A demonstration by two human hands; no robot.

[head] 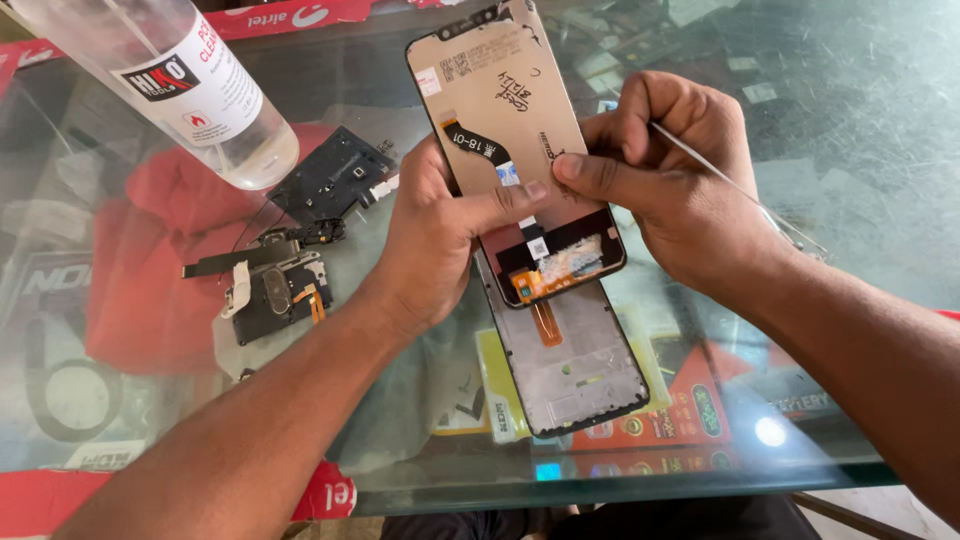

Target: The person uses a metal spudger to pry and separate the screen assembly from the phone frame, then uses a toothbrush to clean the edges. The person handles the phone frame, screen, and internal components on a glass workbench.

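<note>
The phone display panel (515, 130) is held tilted above the worktop, its tan back up, with a black flex ribbon across it and an orange connector at its dark lower end. Beneath lies the grey phone frame (575, 360) (flat, near the worktop's front edge).

Head-worn view, steeply down, seemingly close

both hands (440, 235) (665, 175) hold phone screen (515, 130) over frame (575, 365).
</note>
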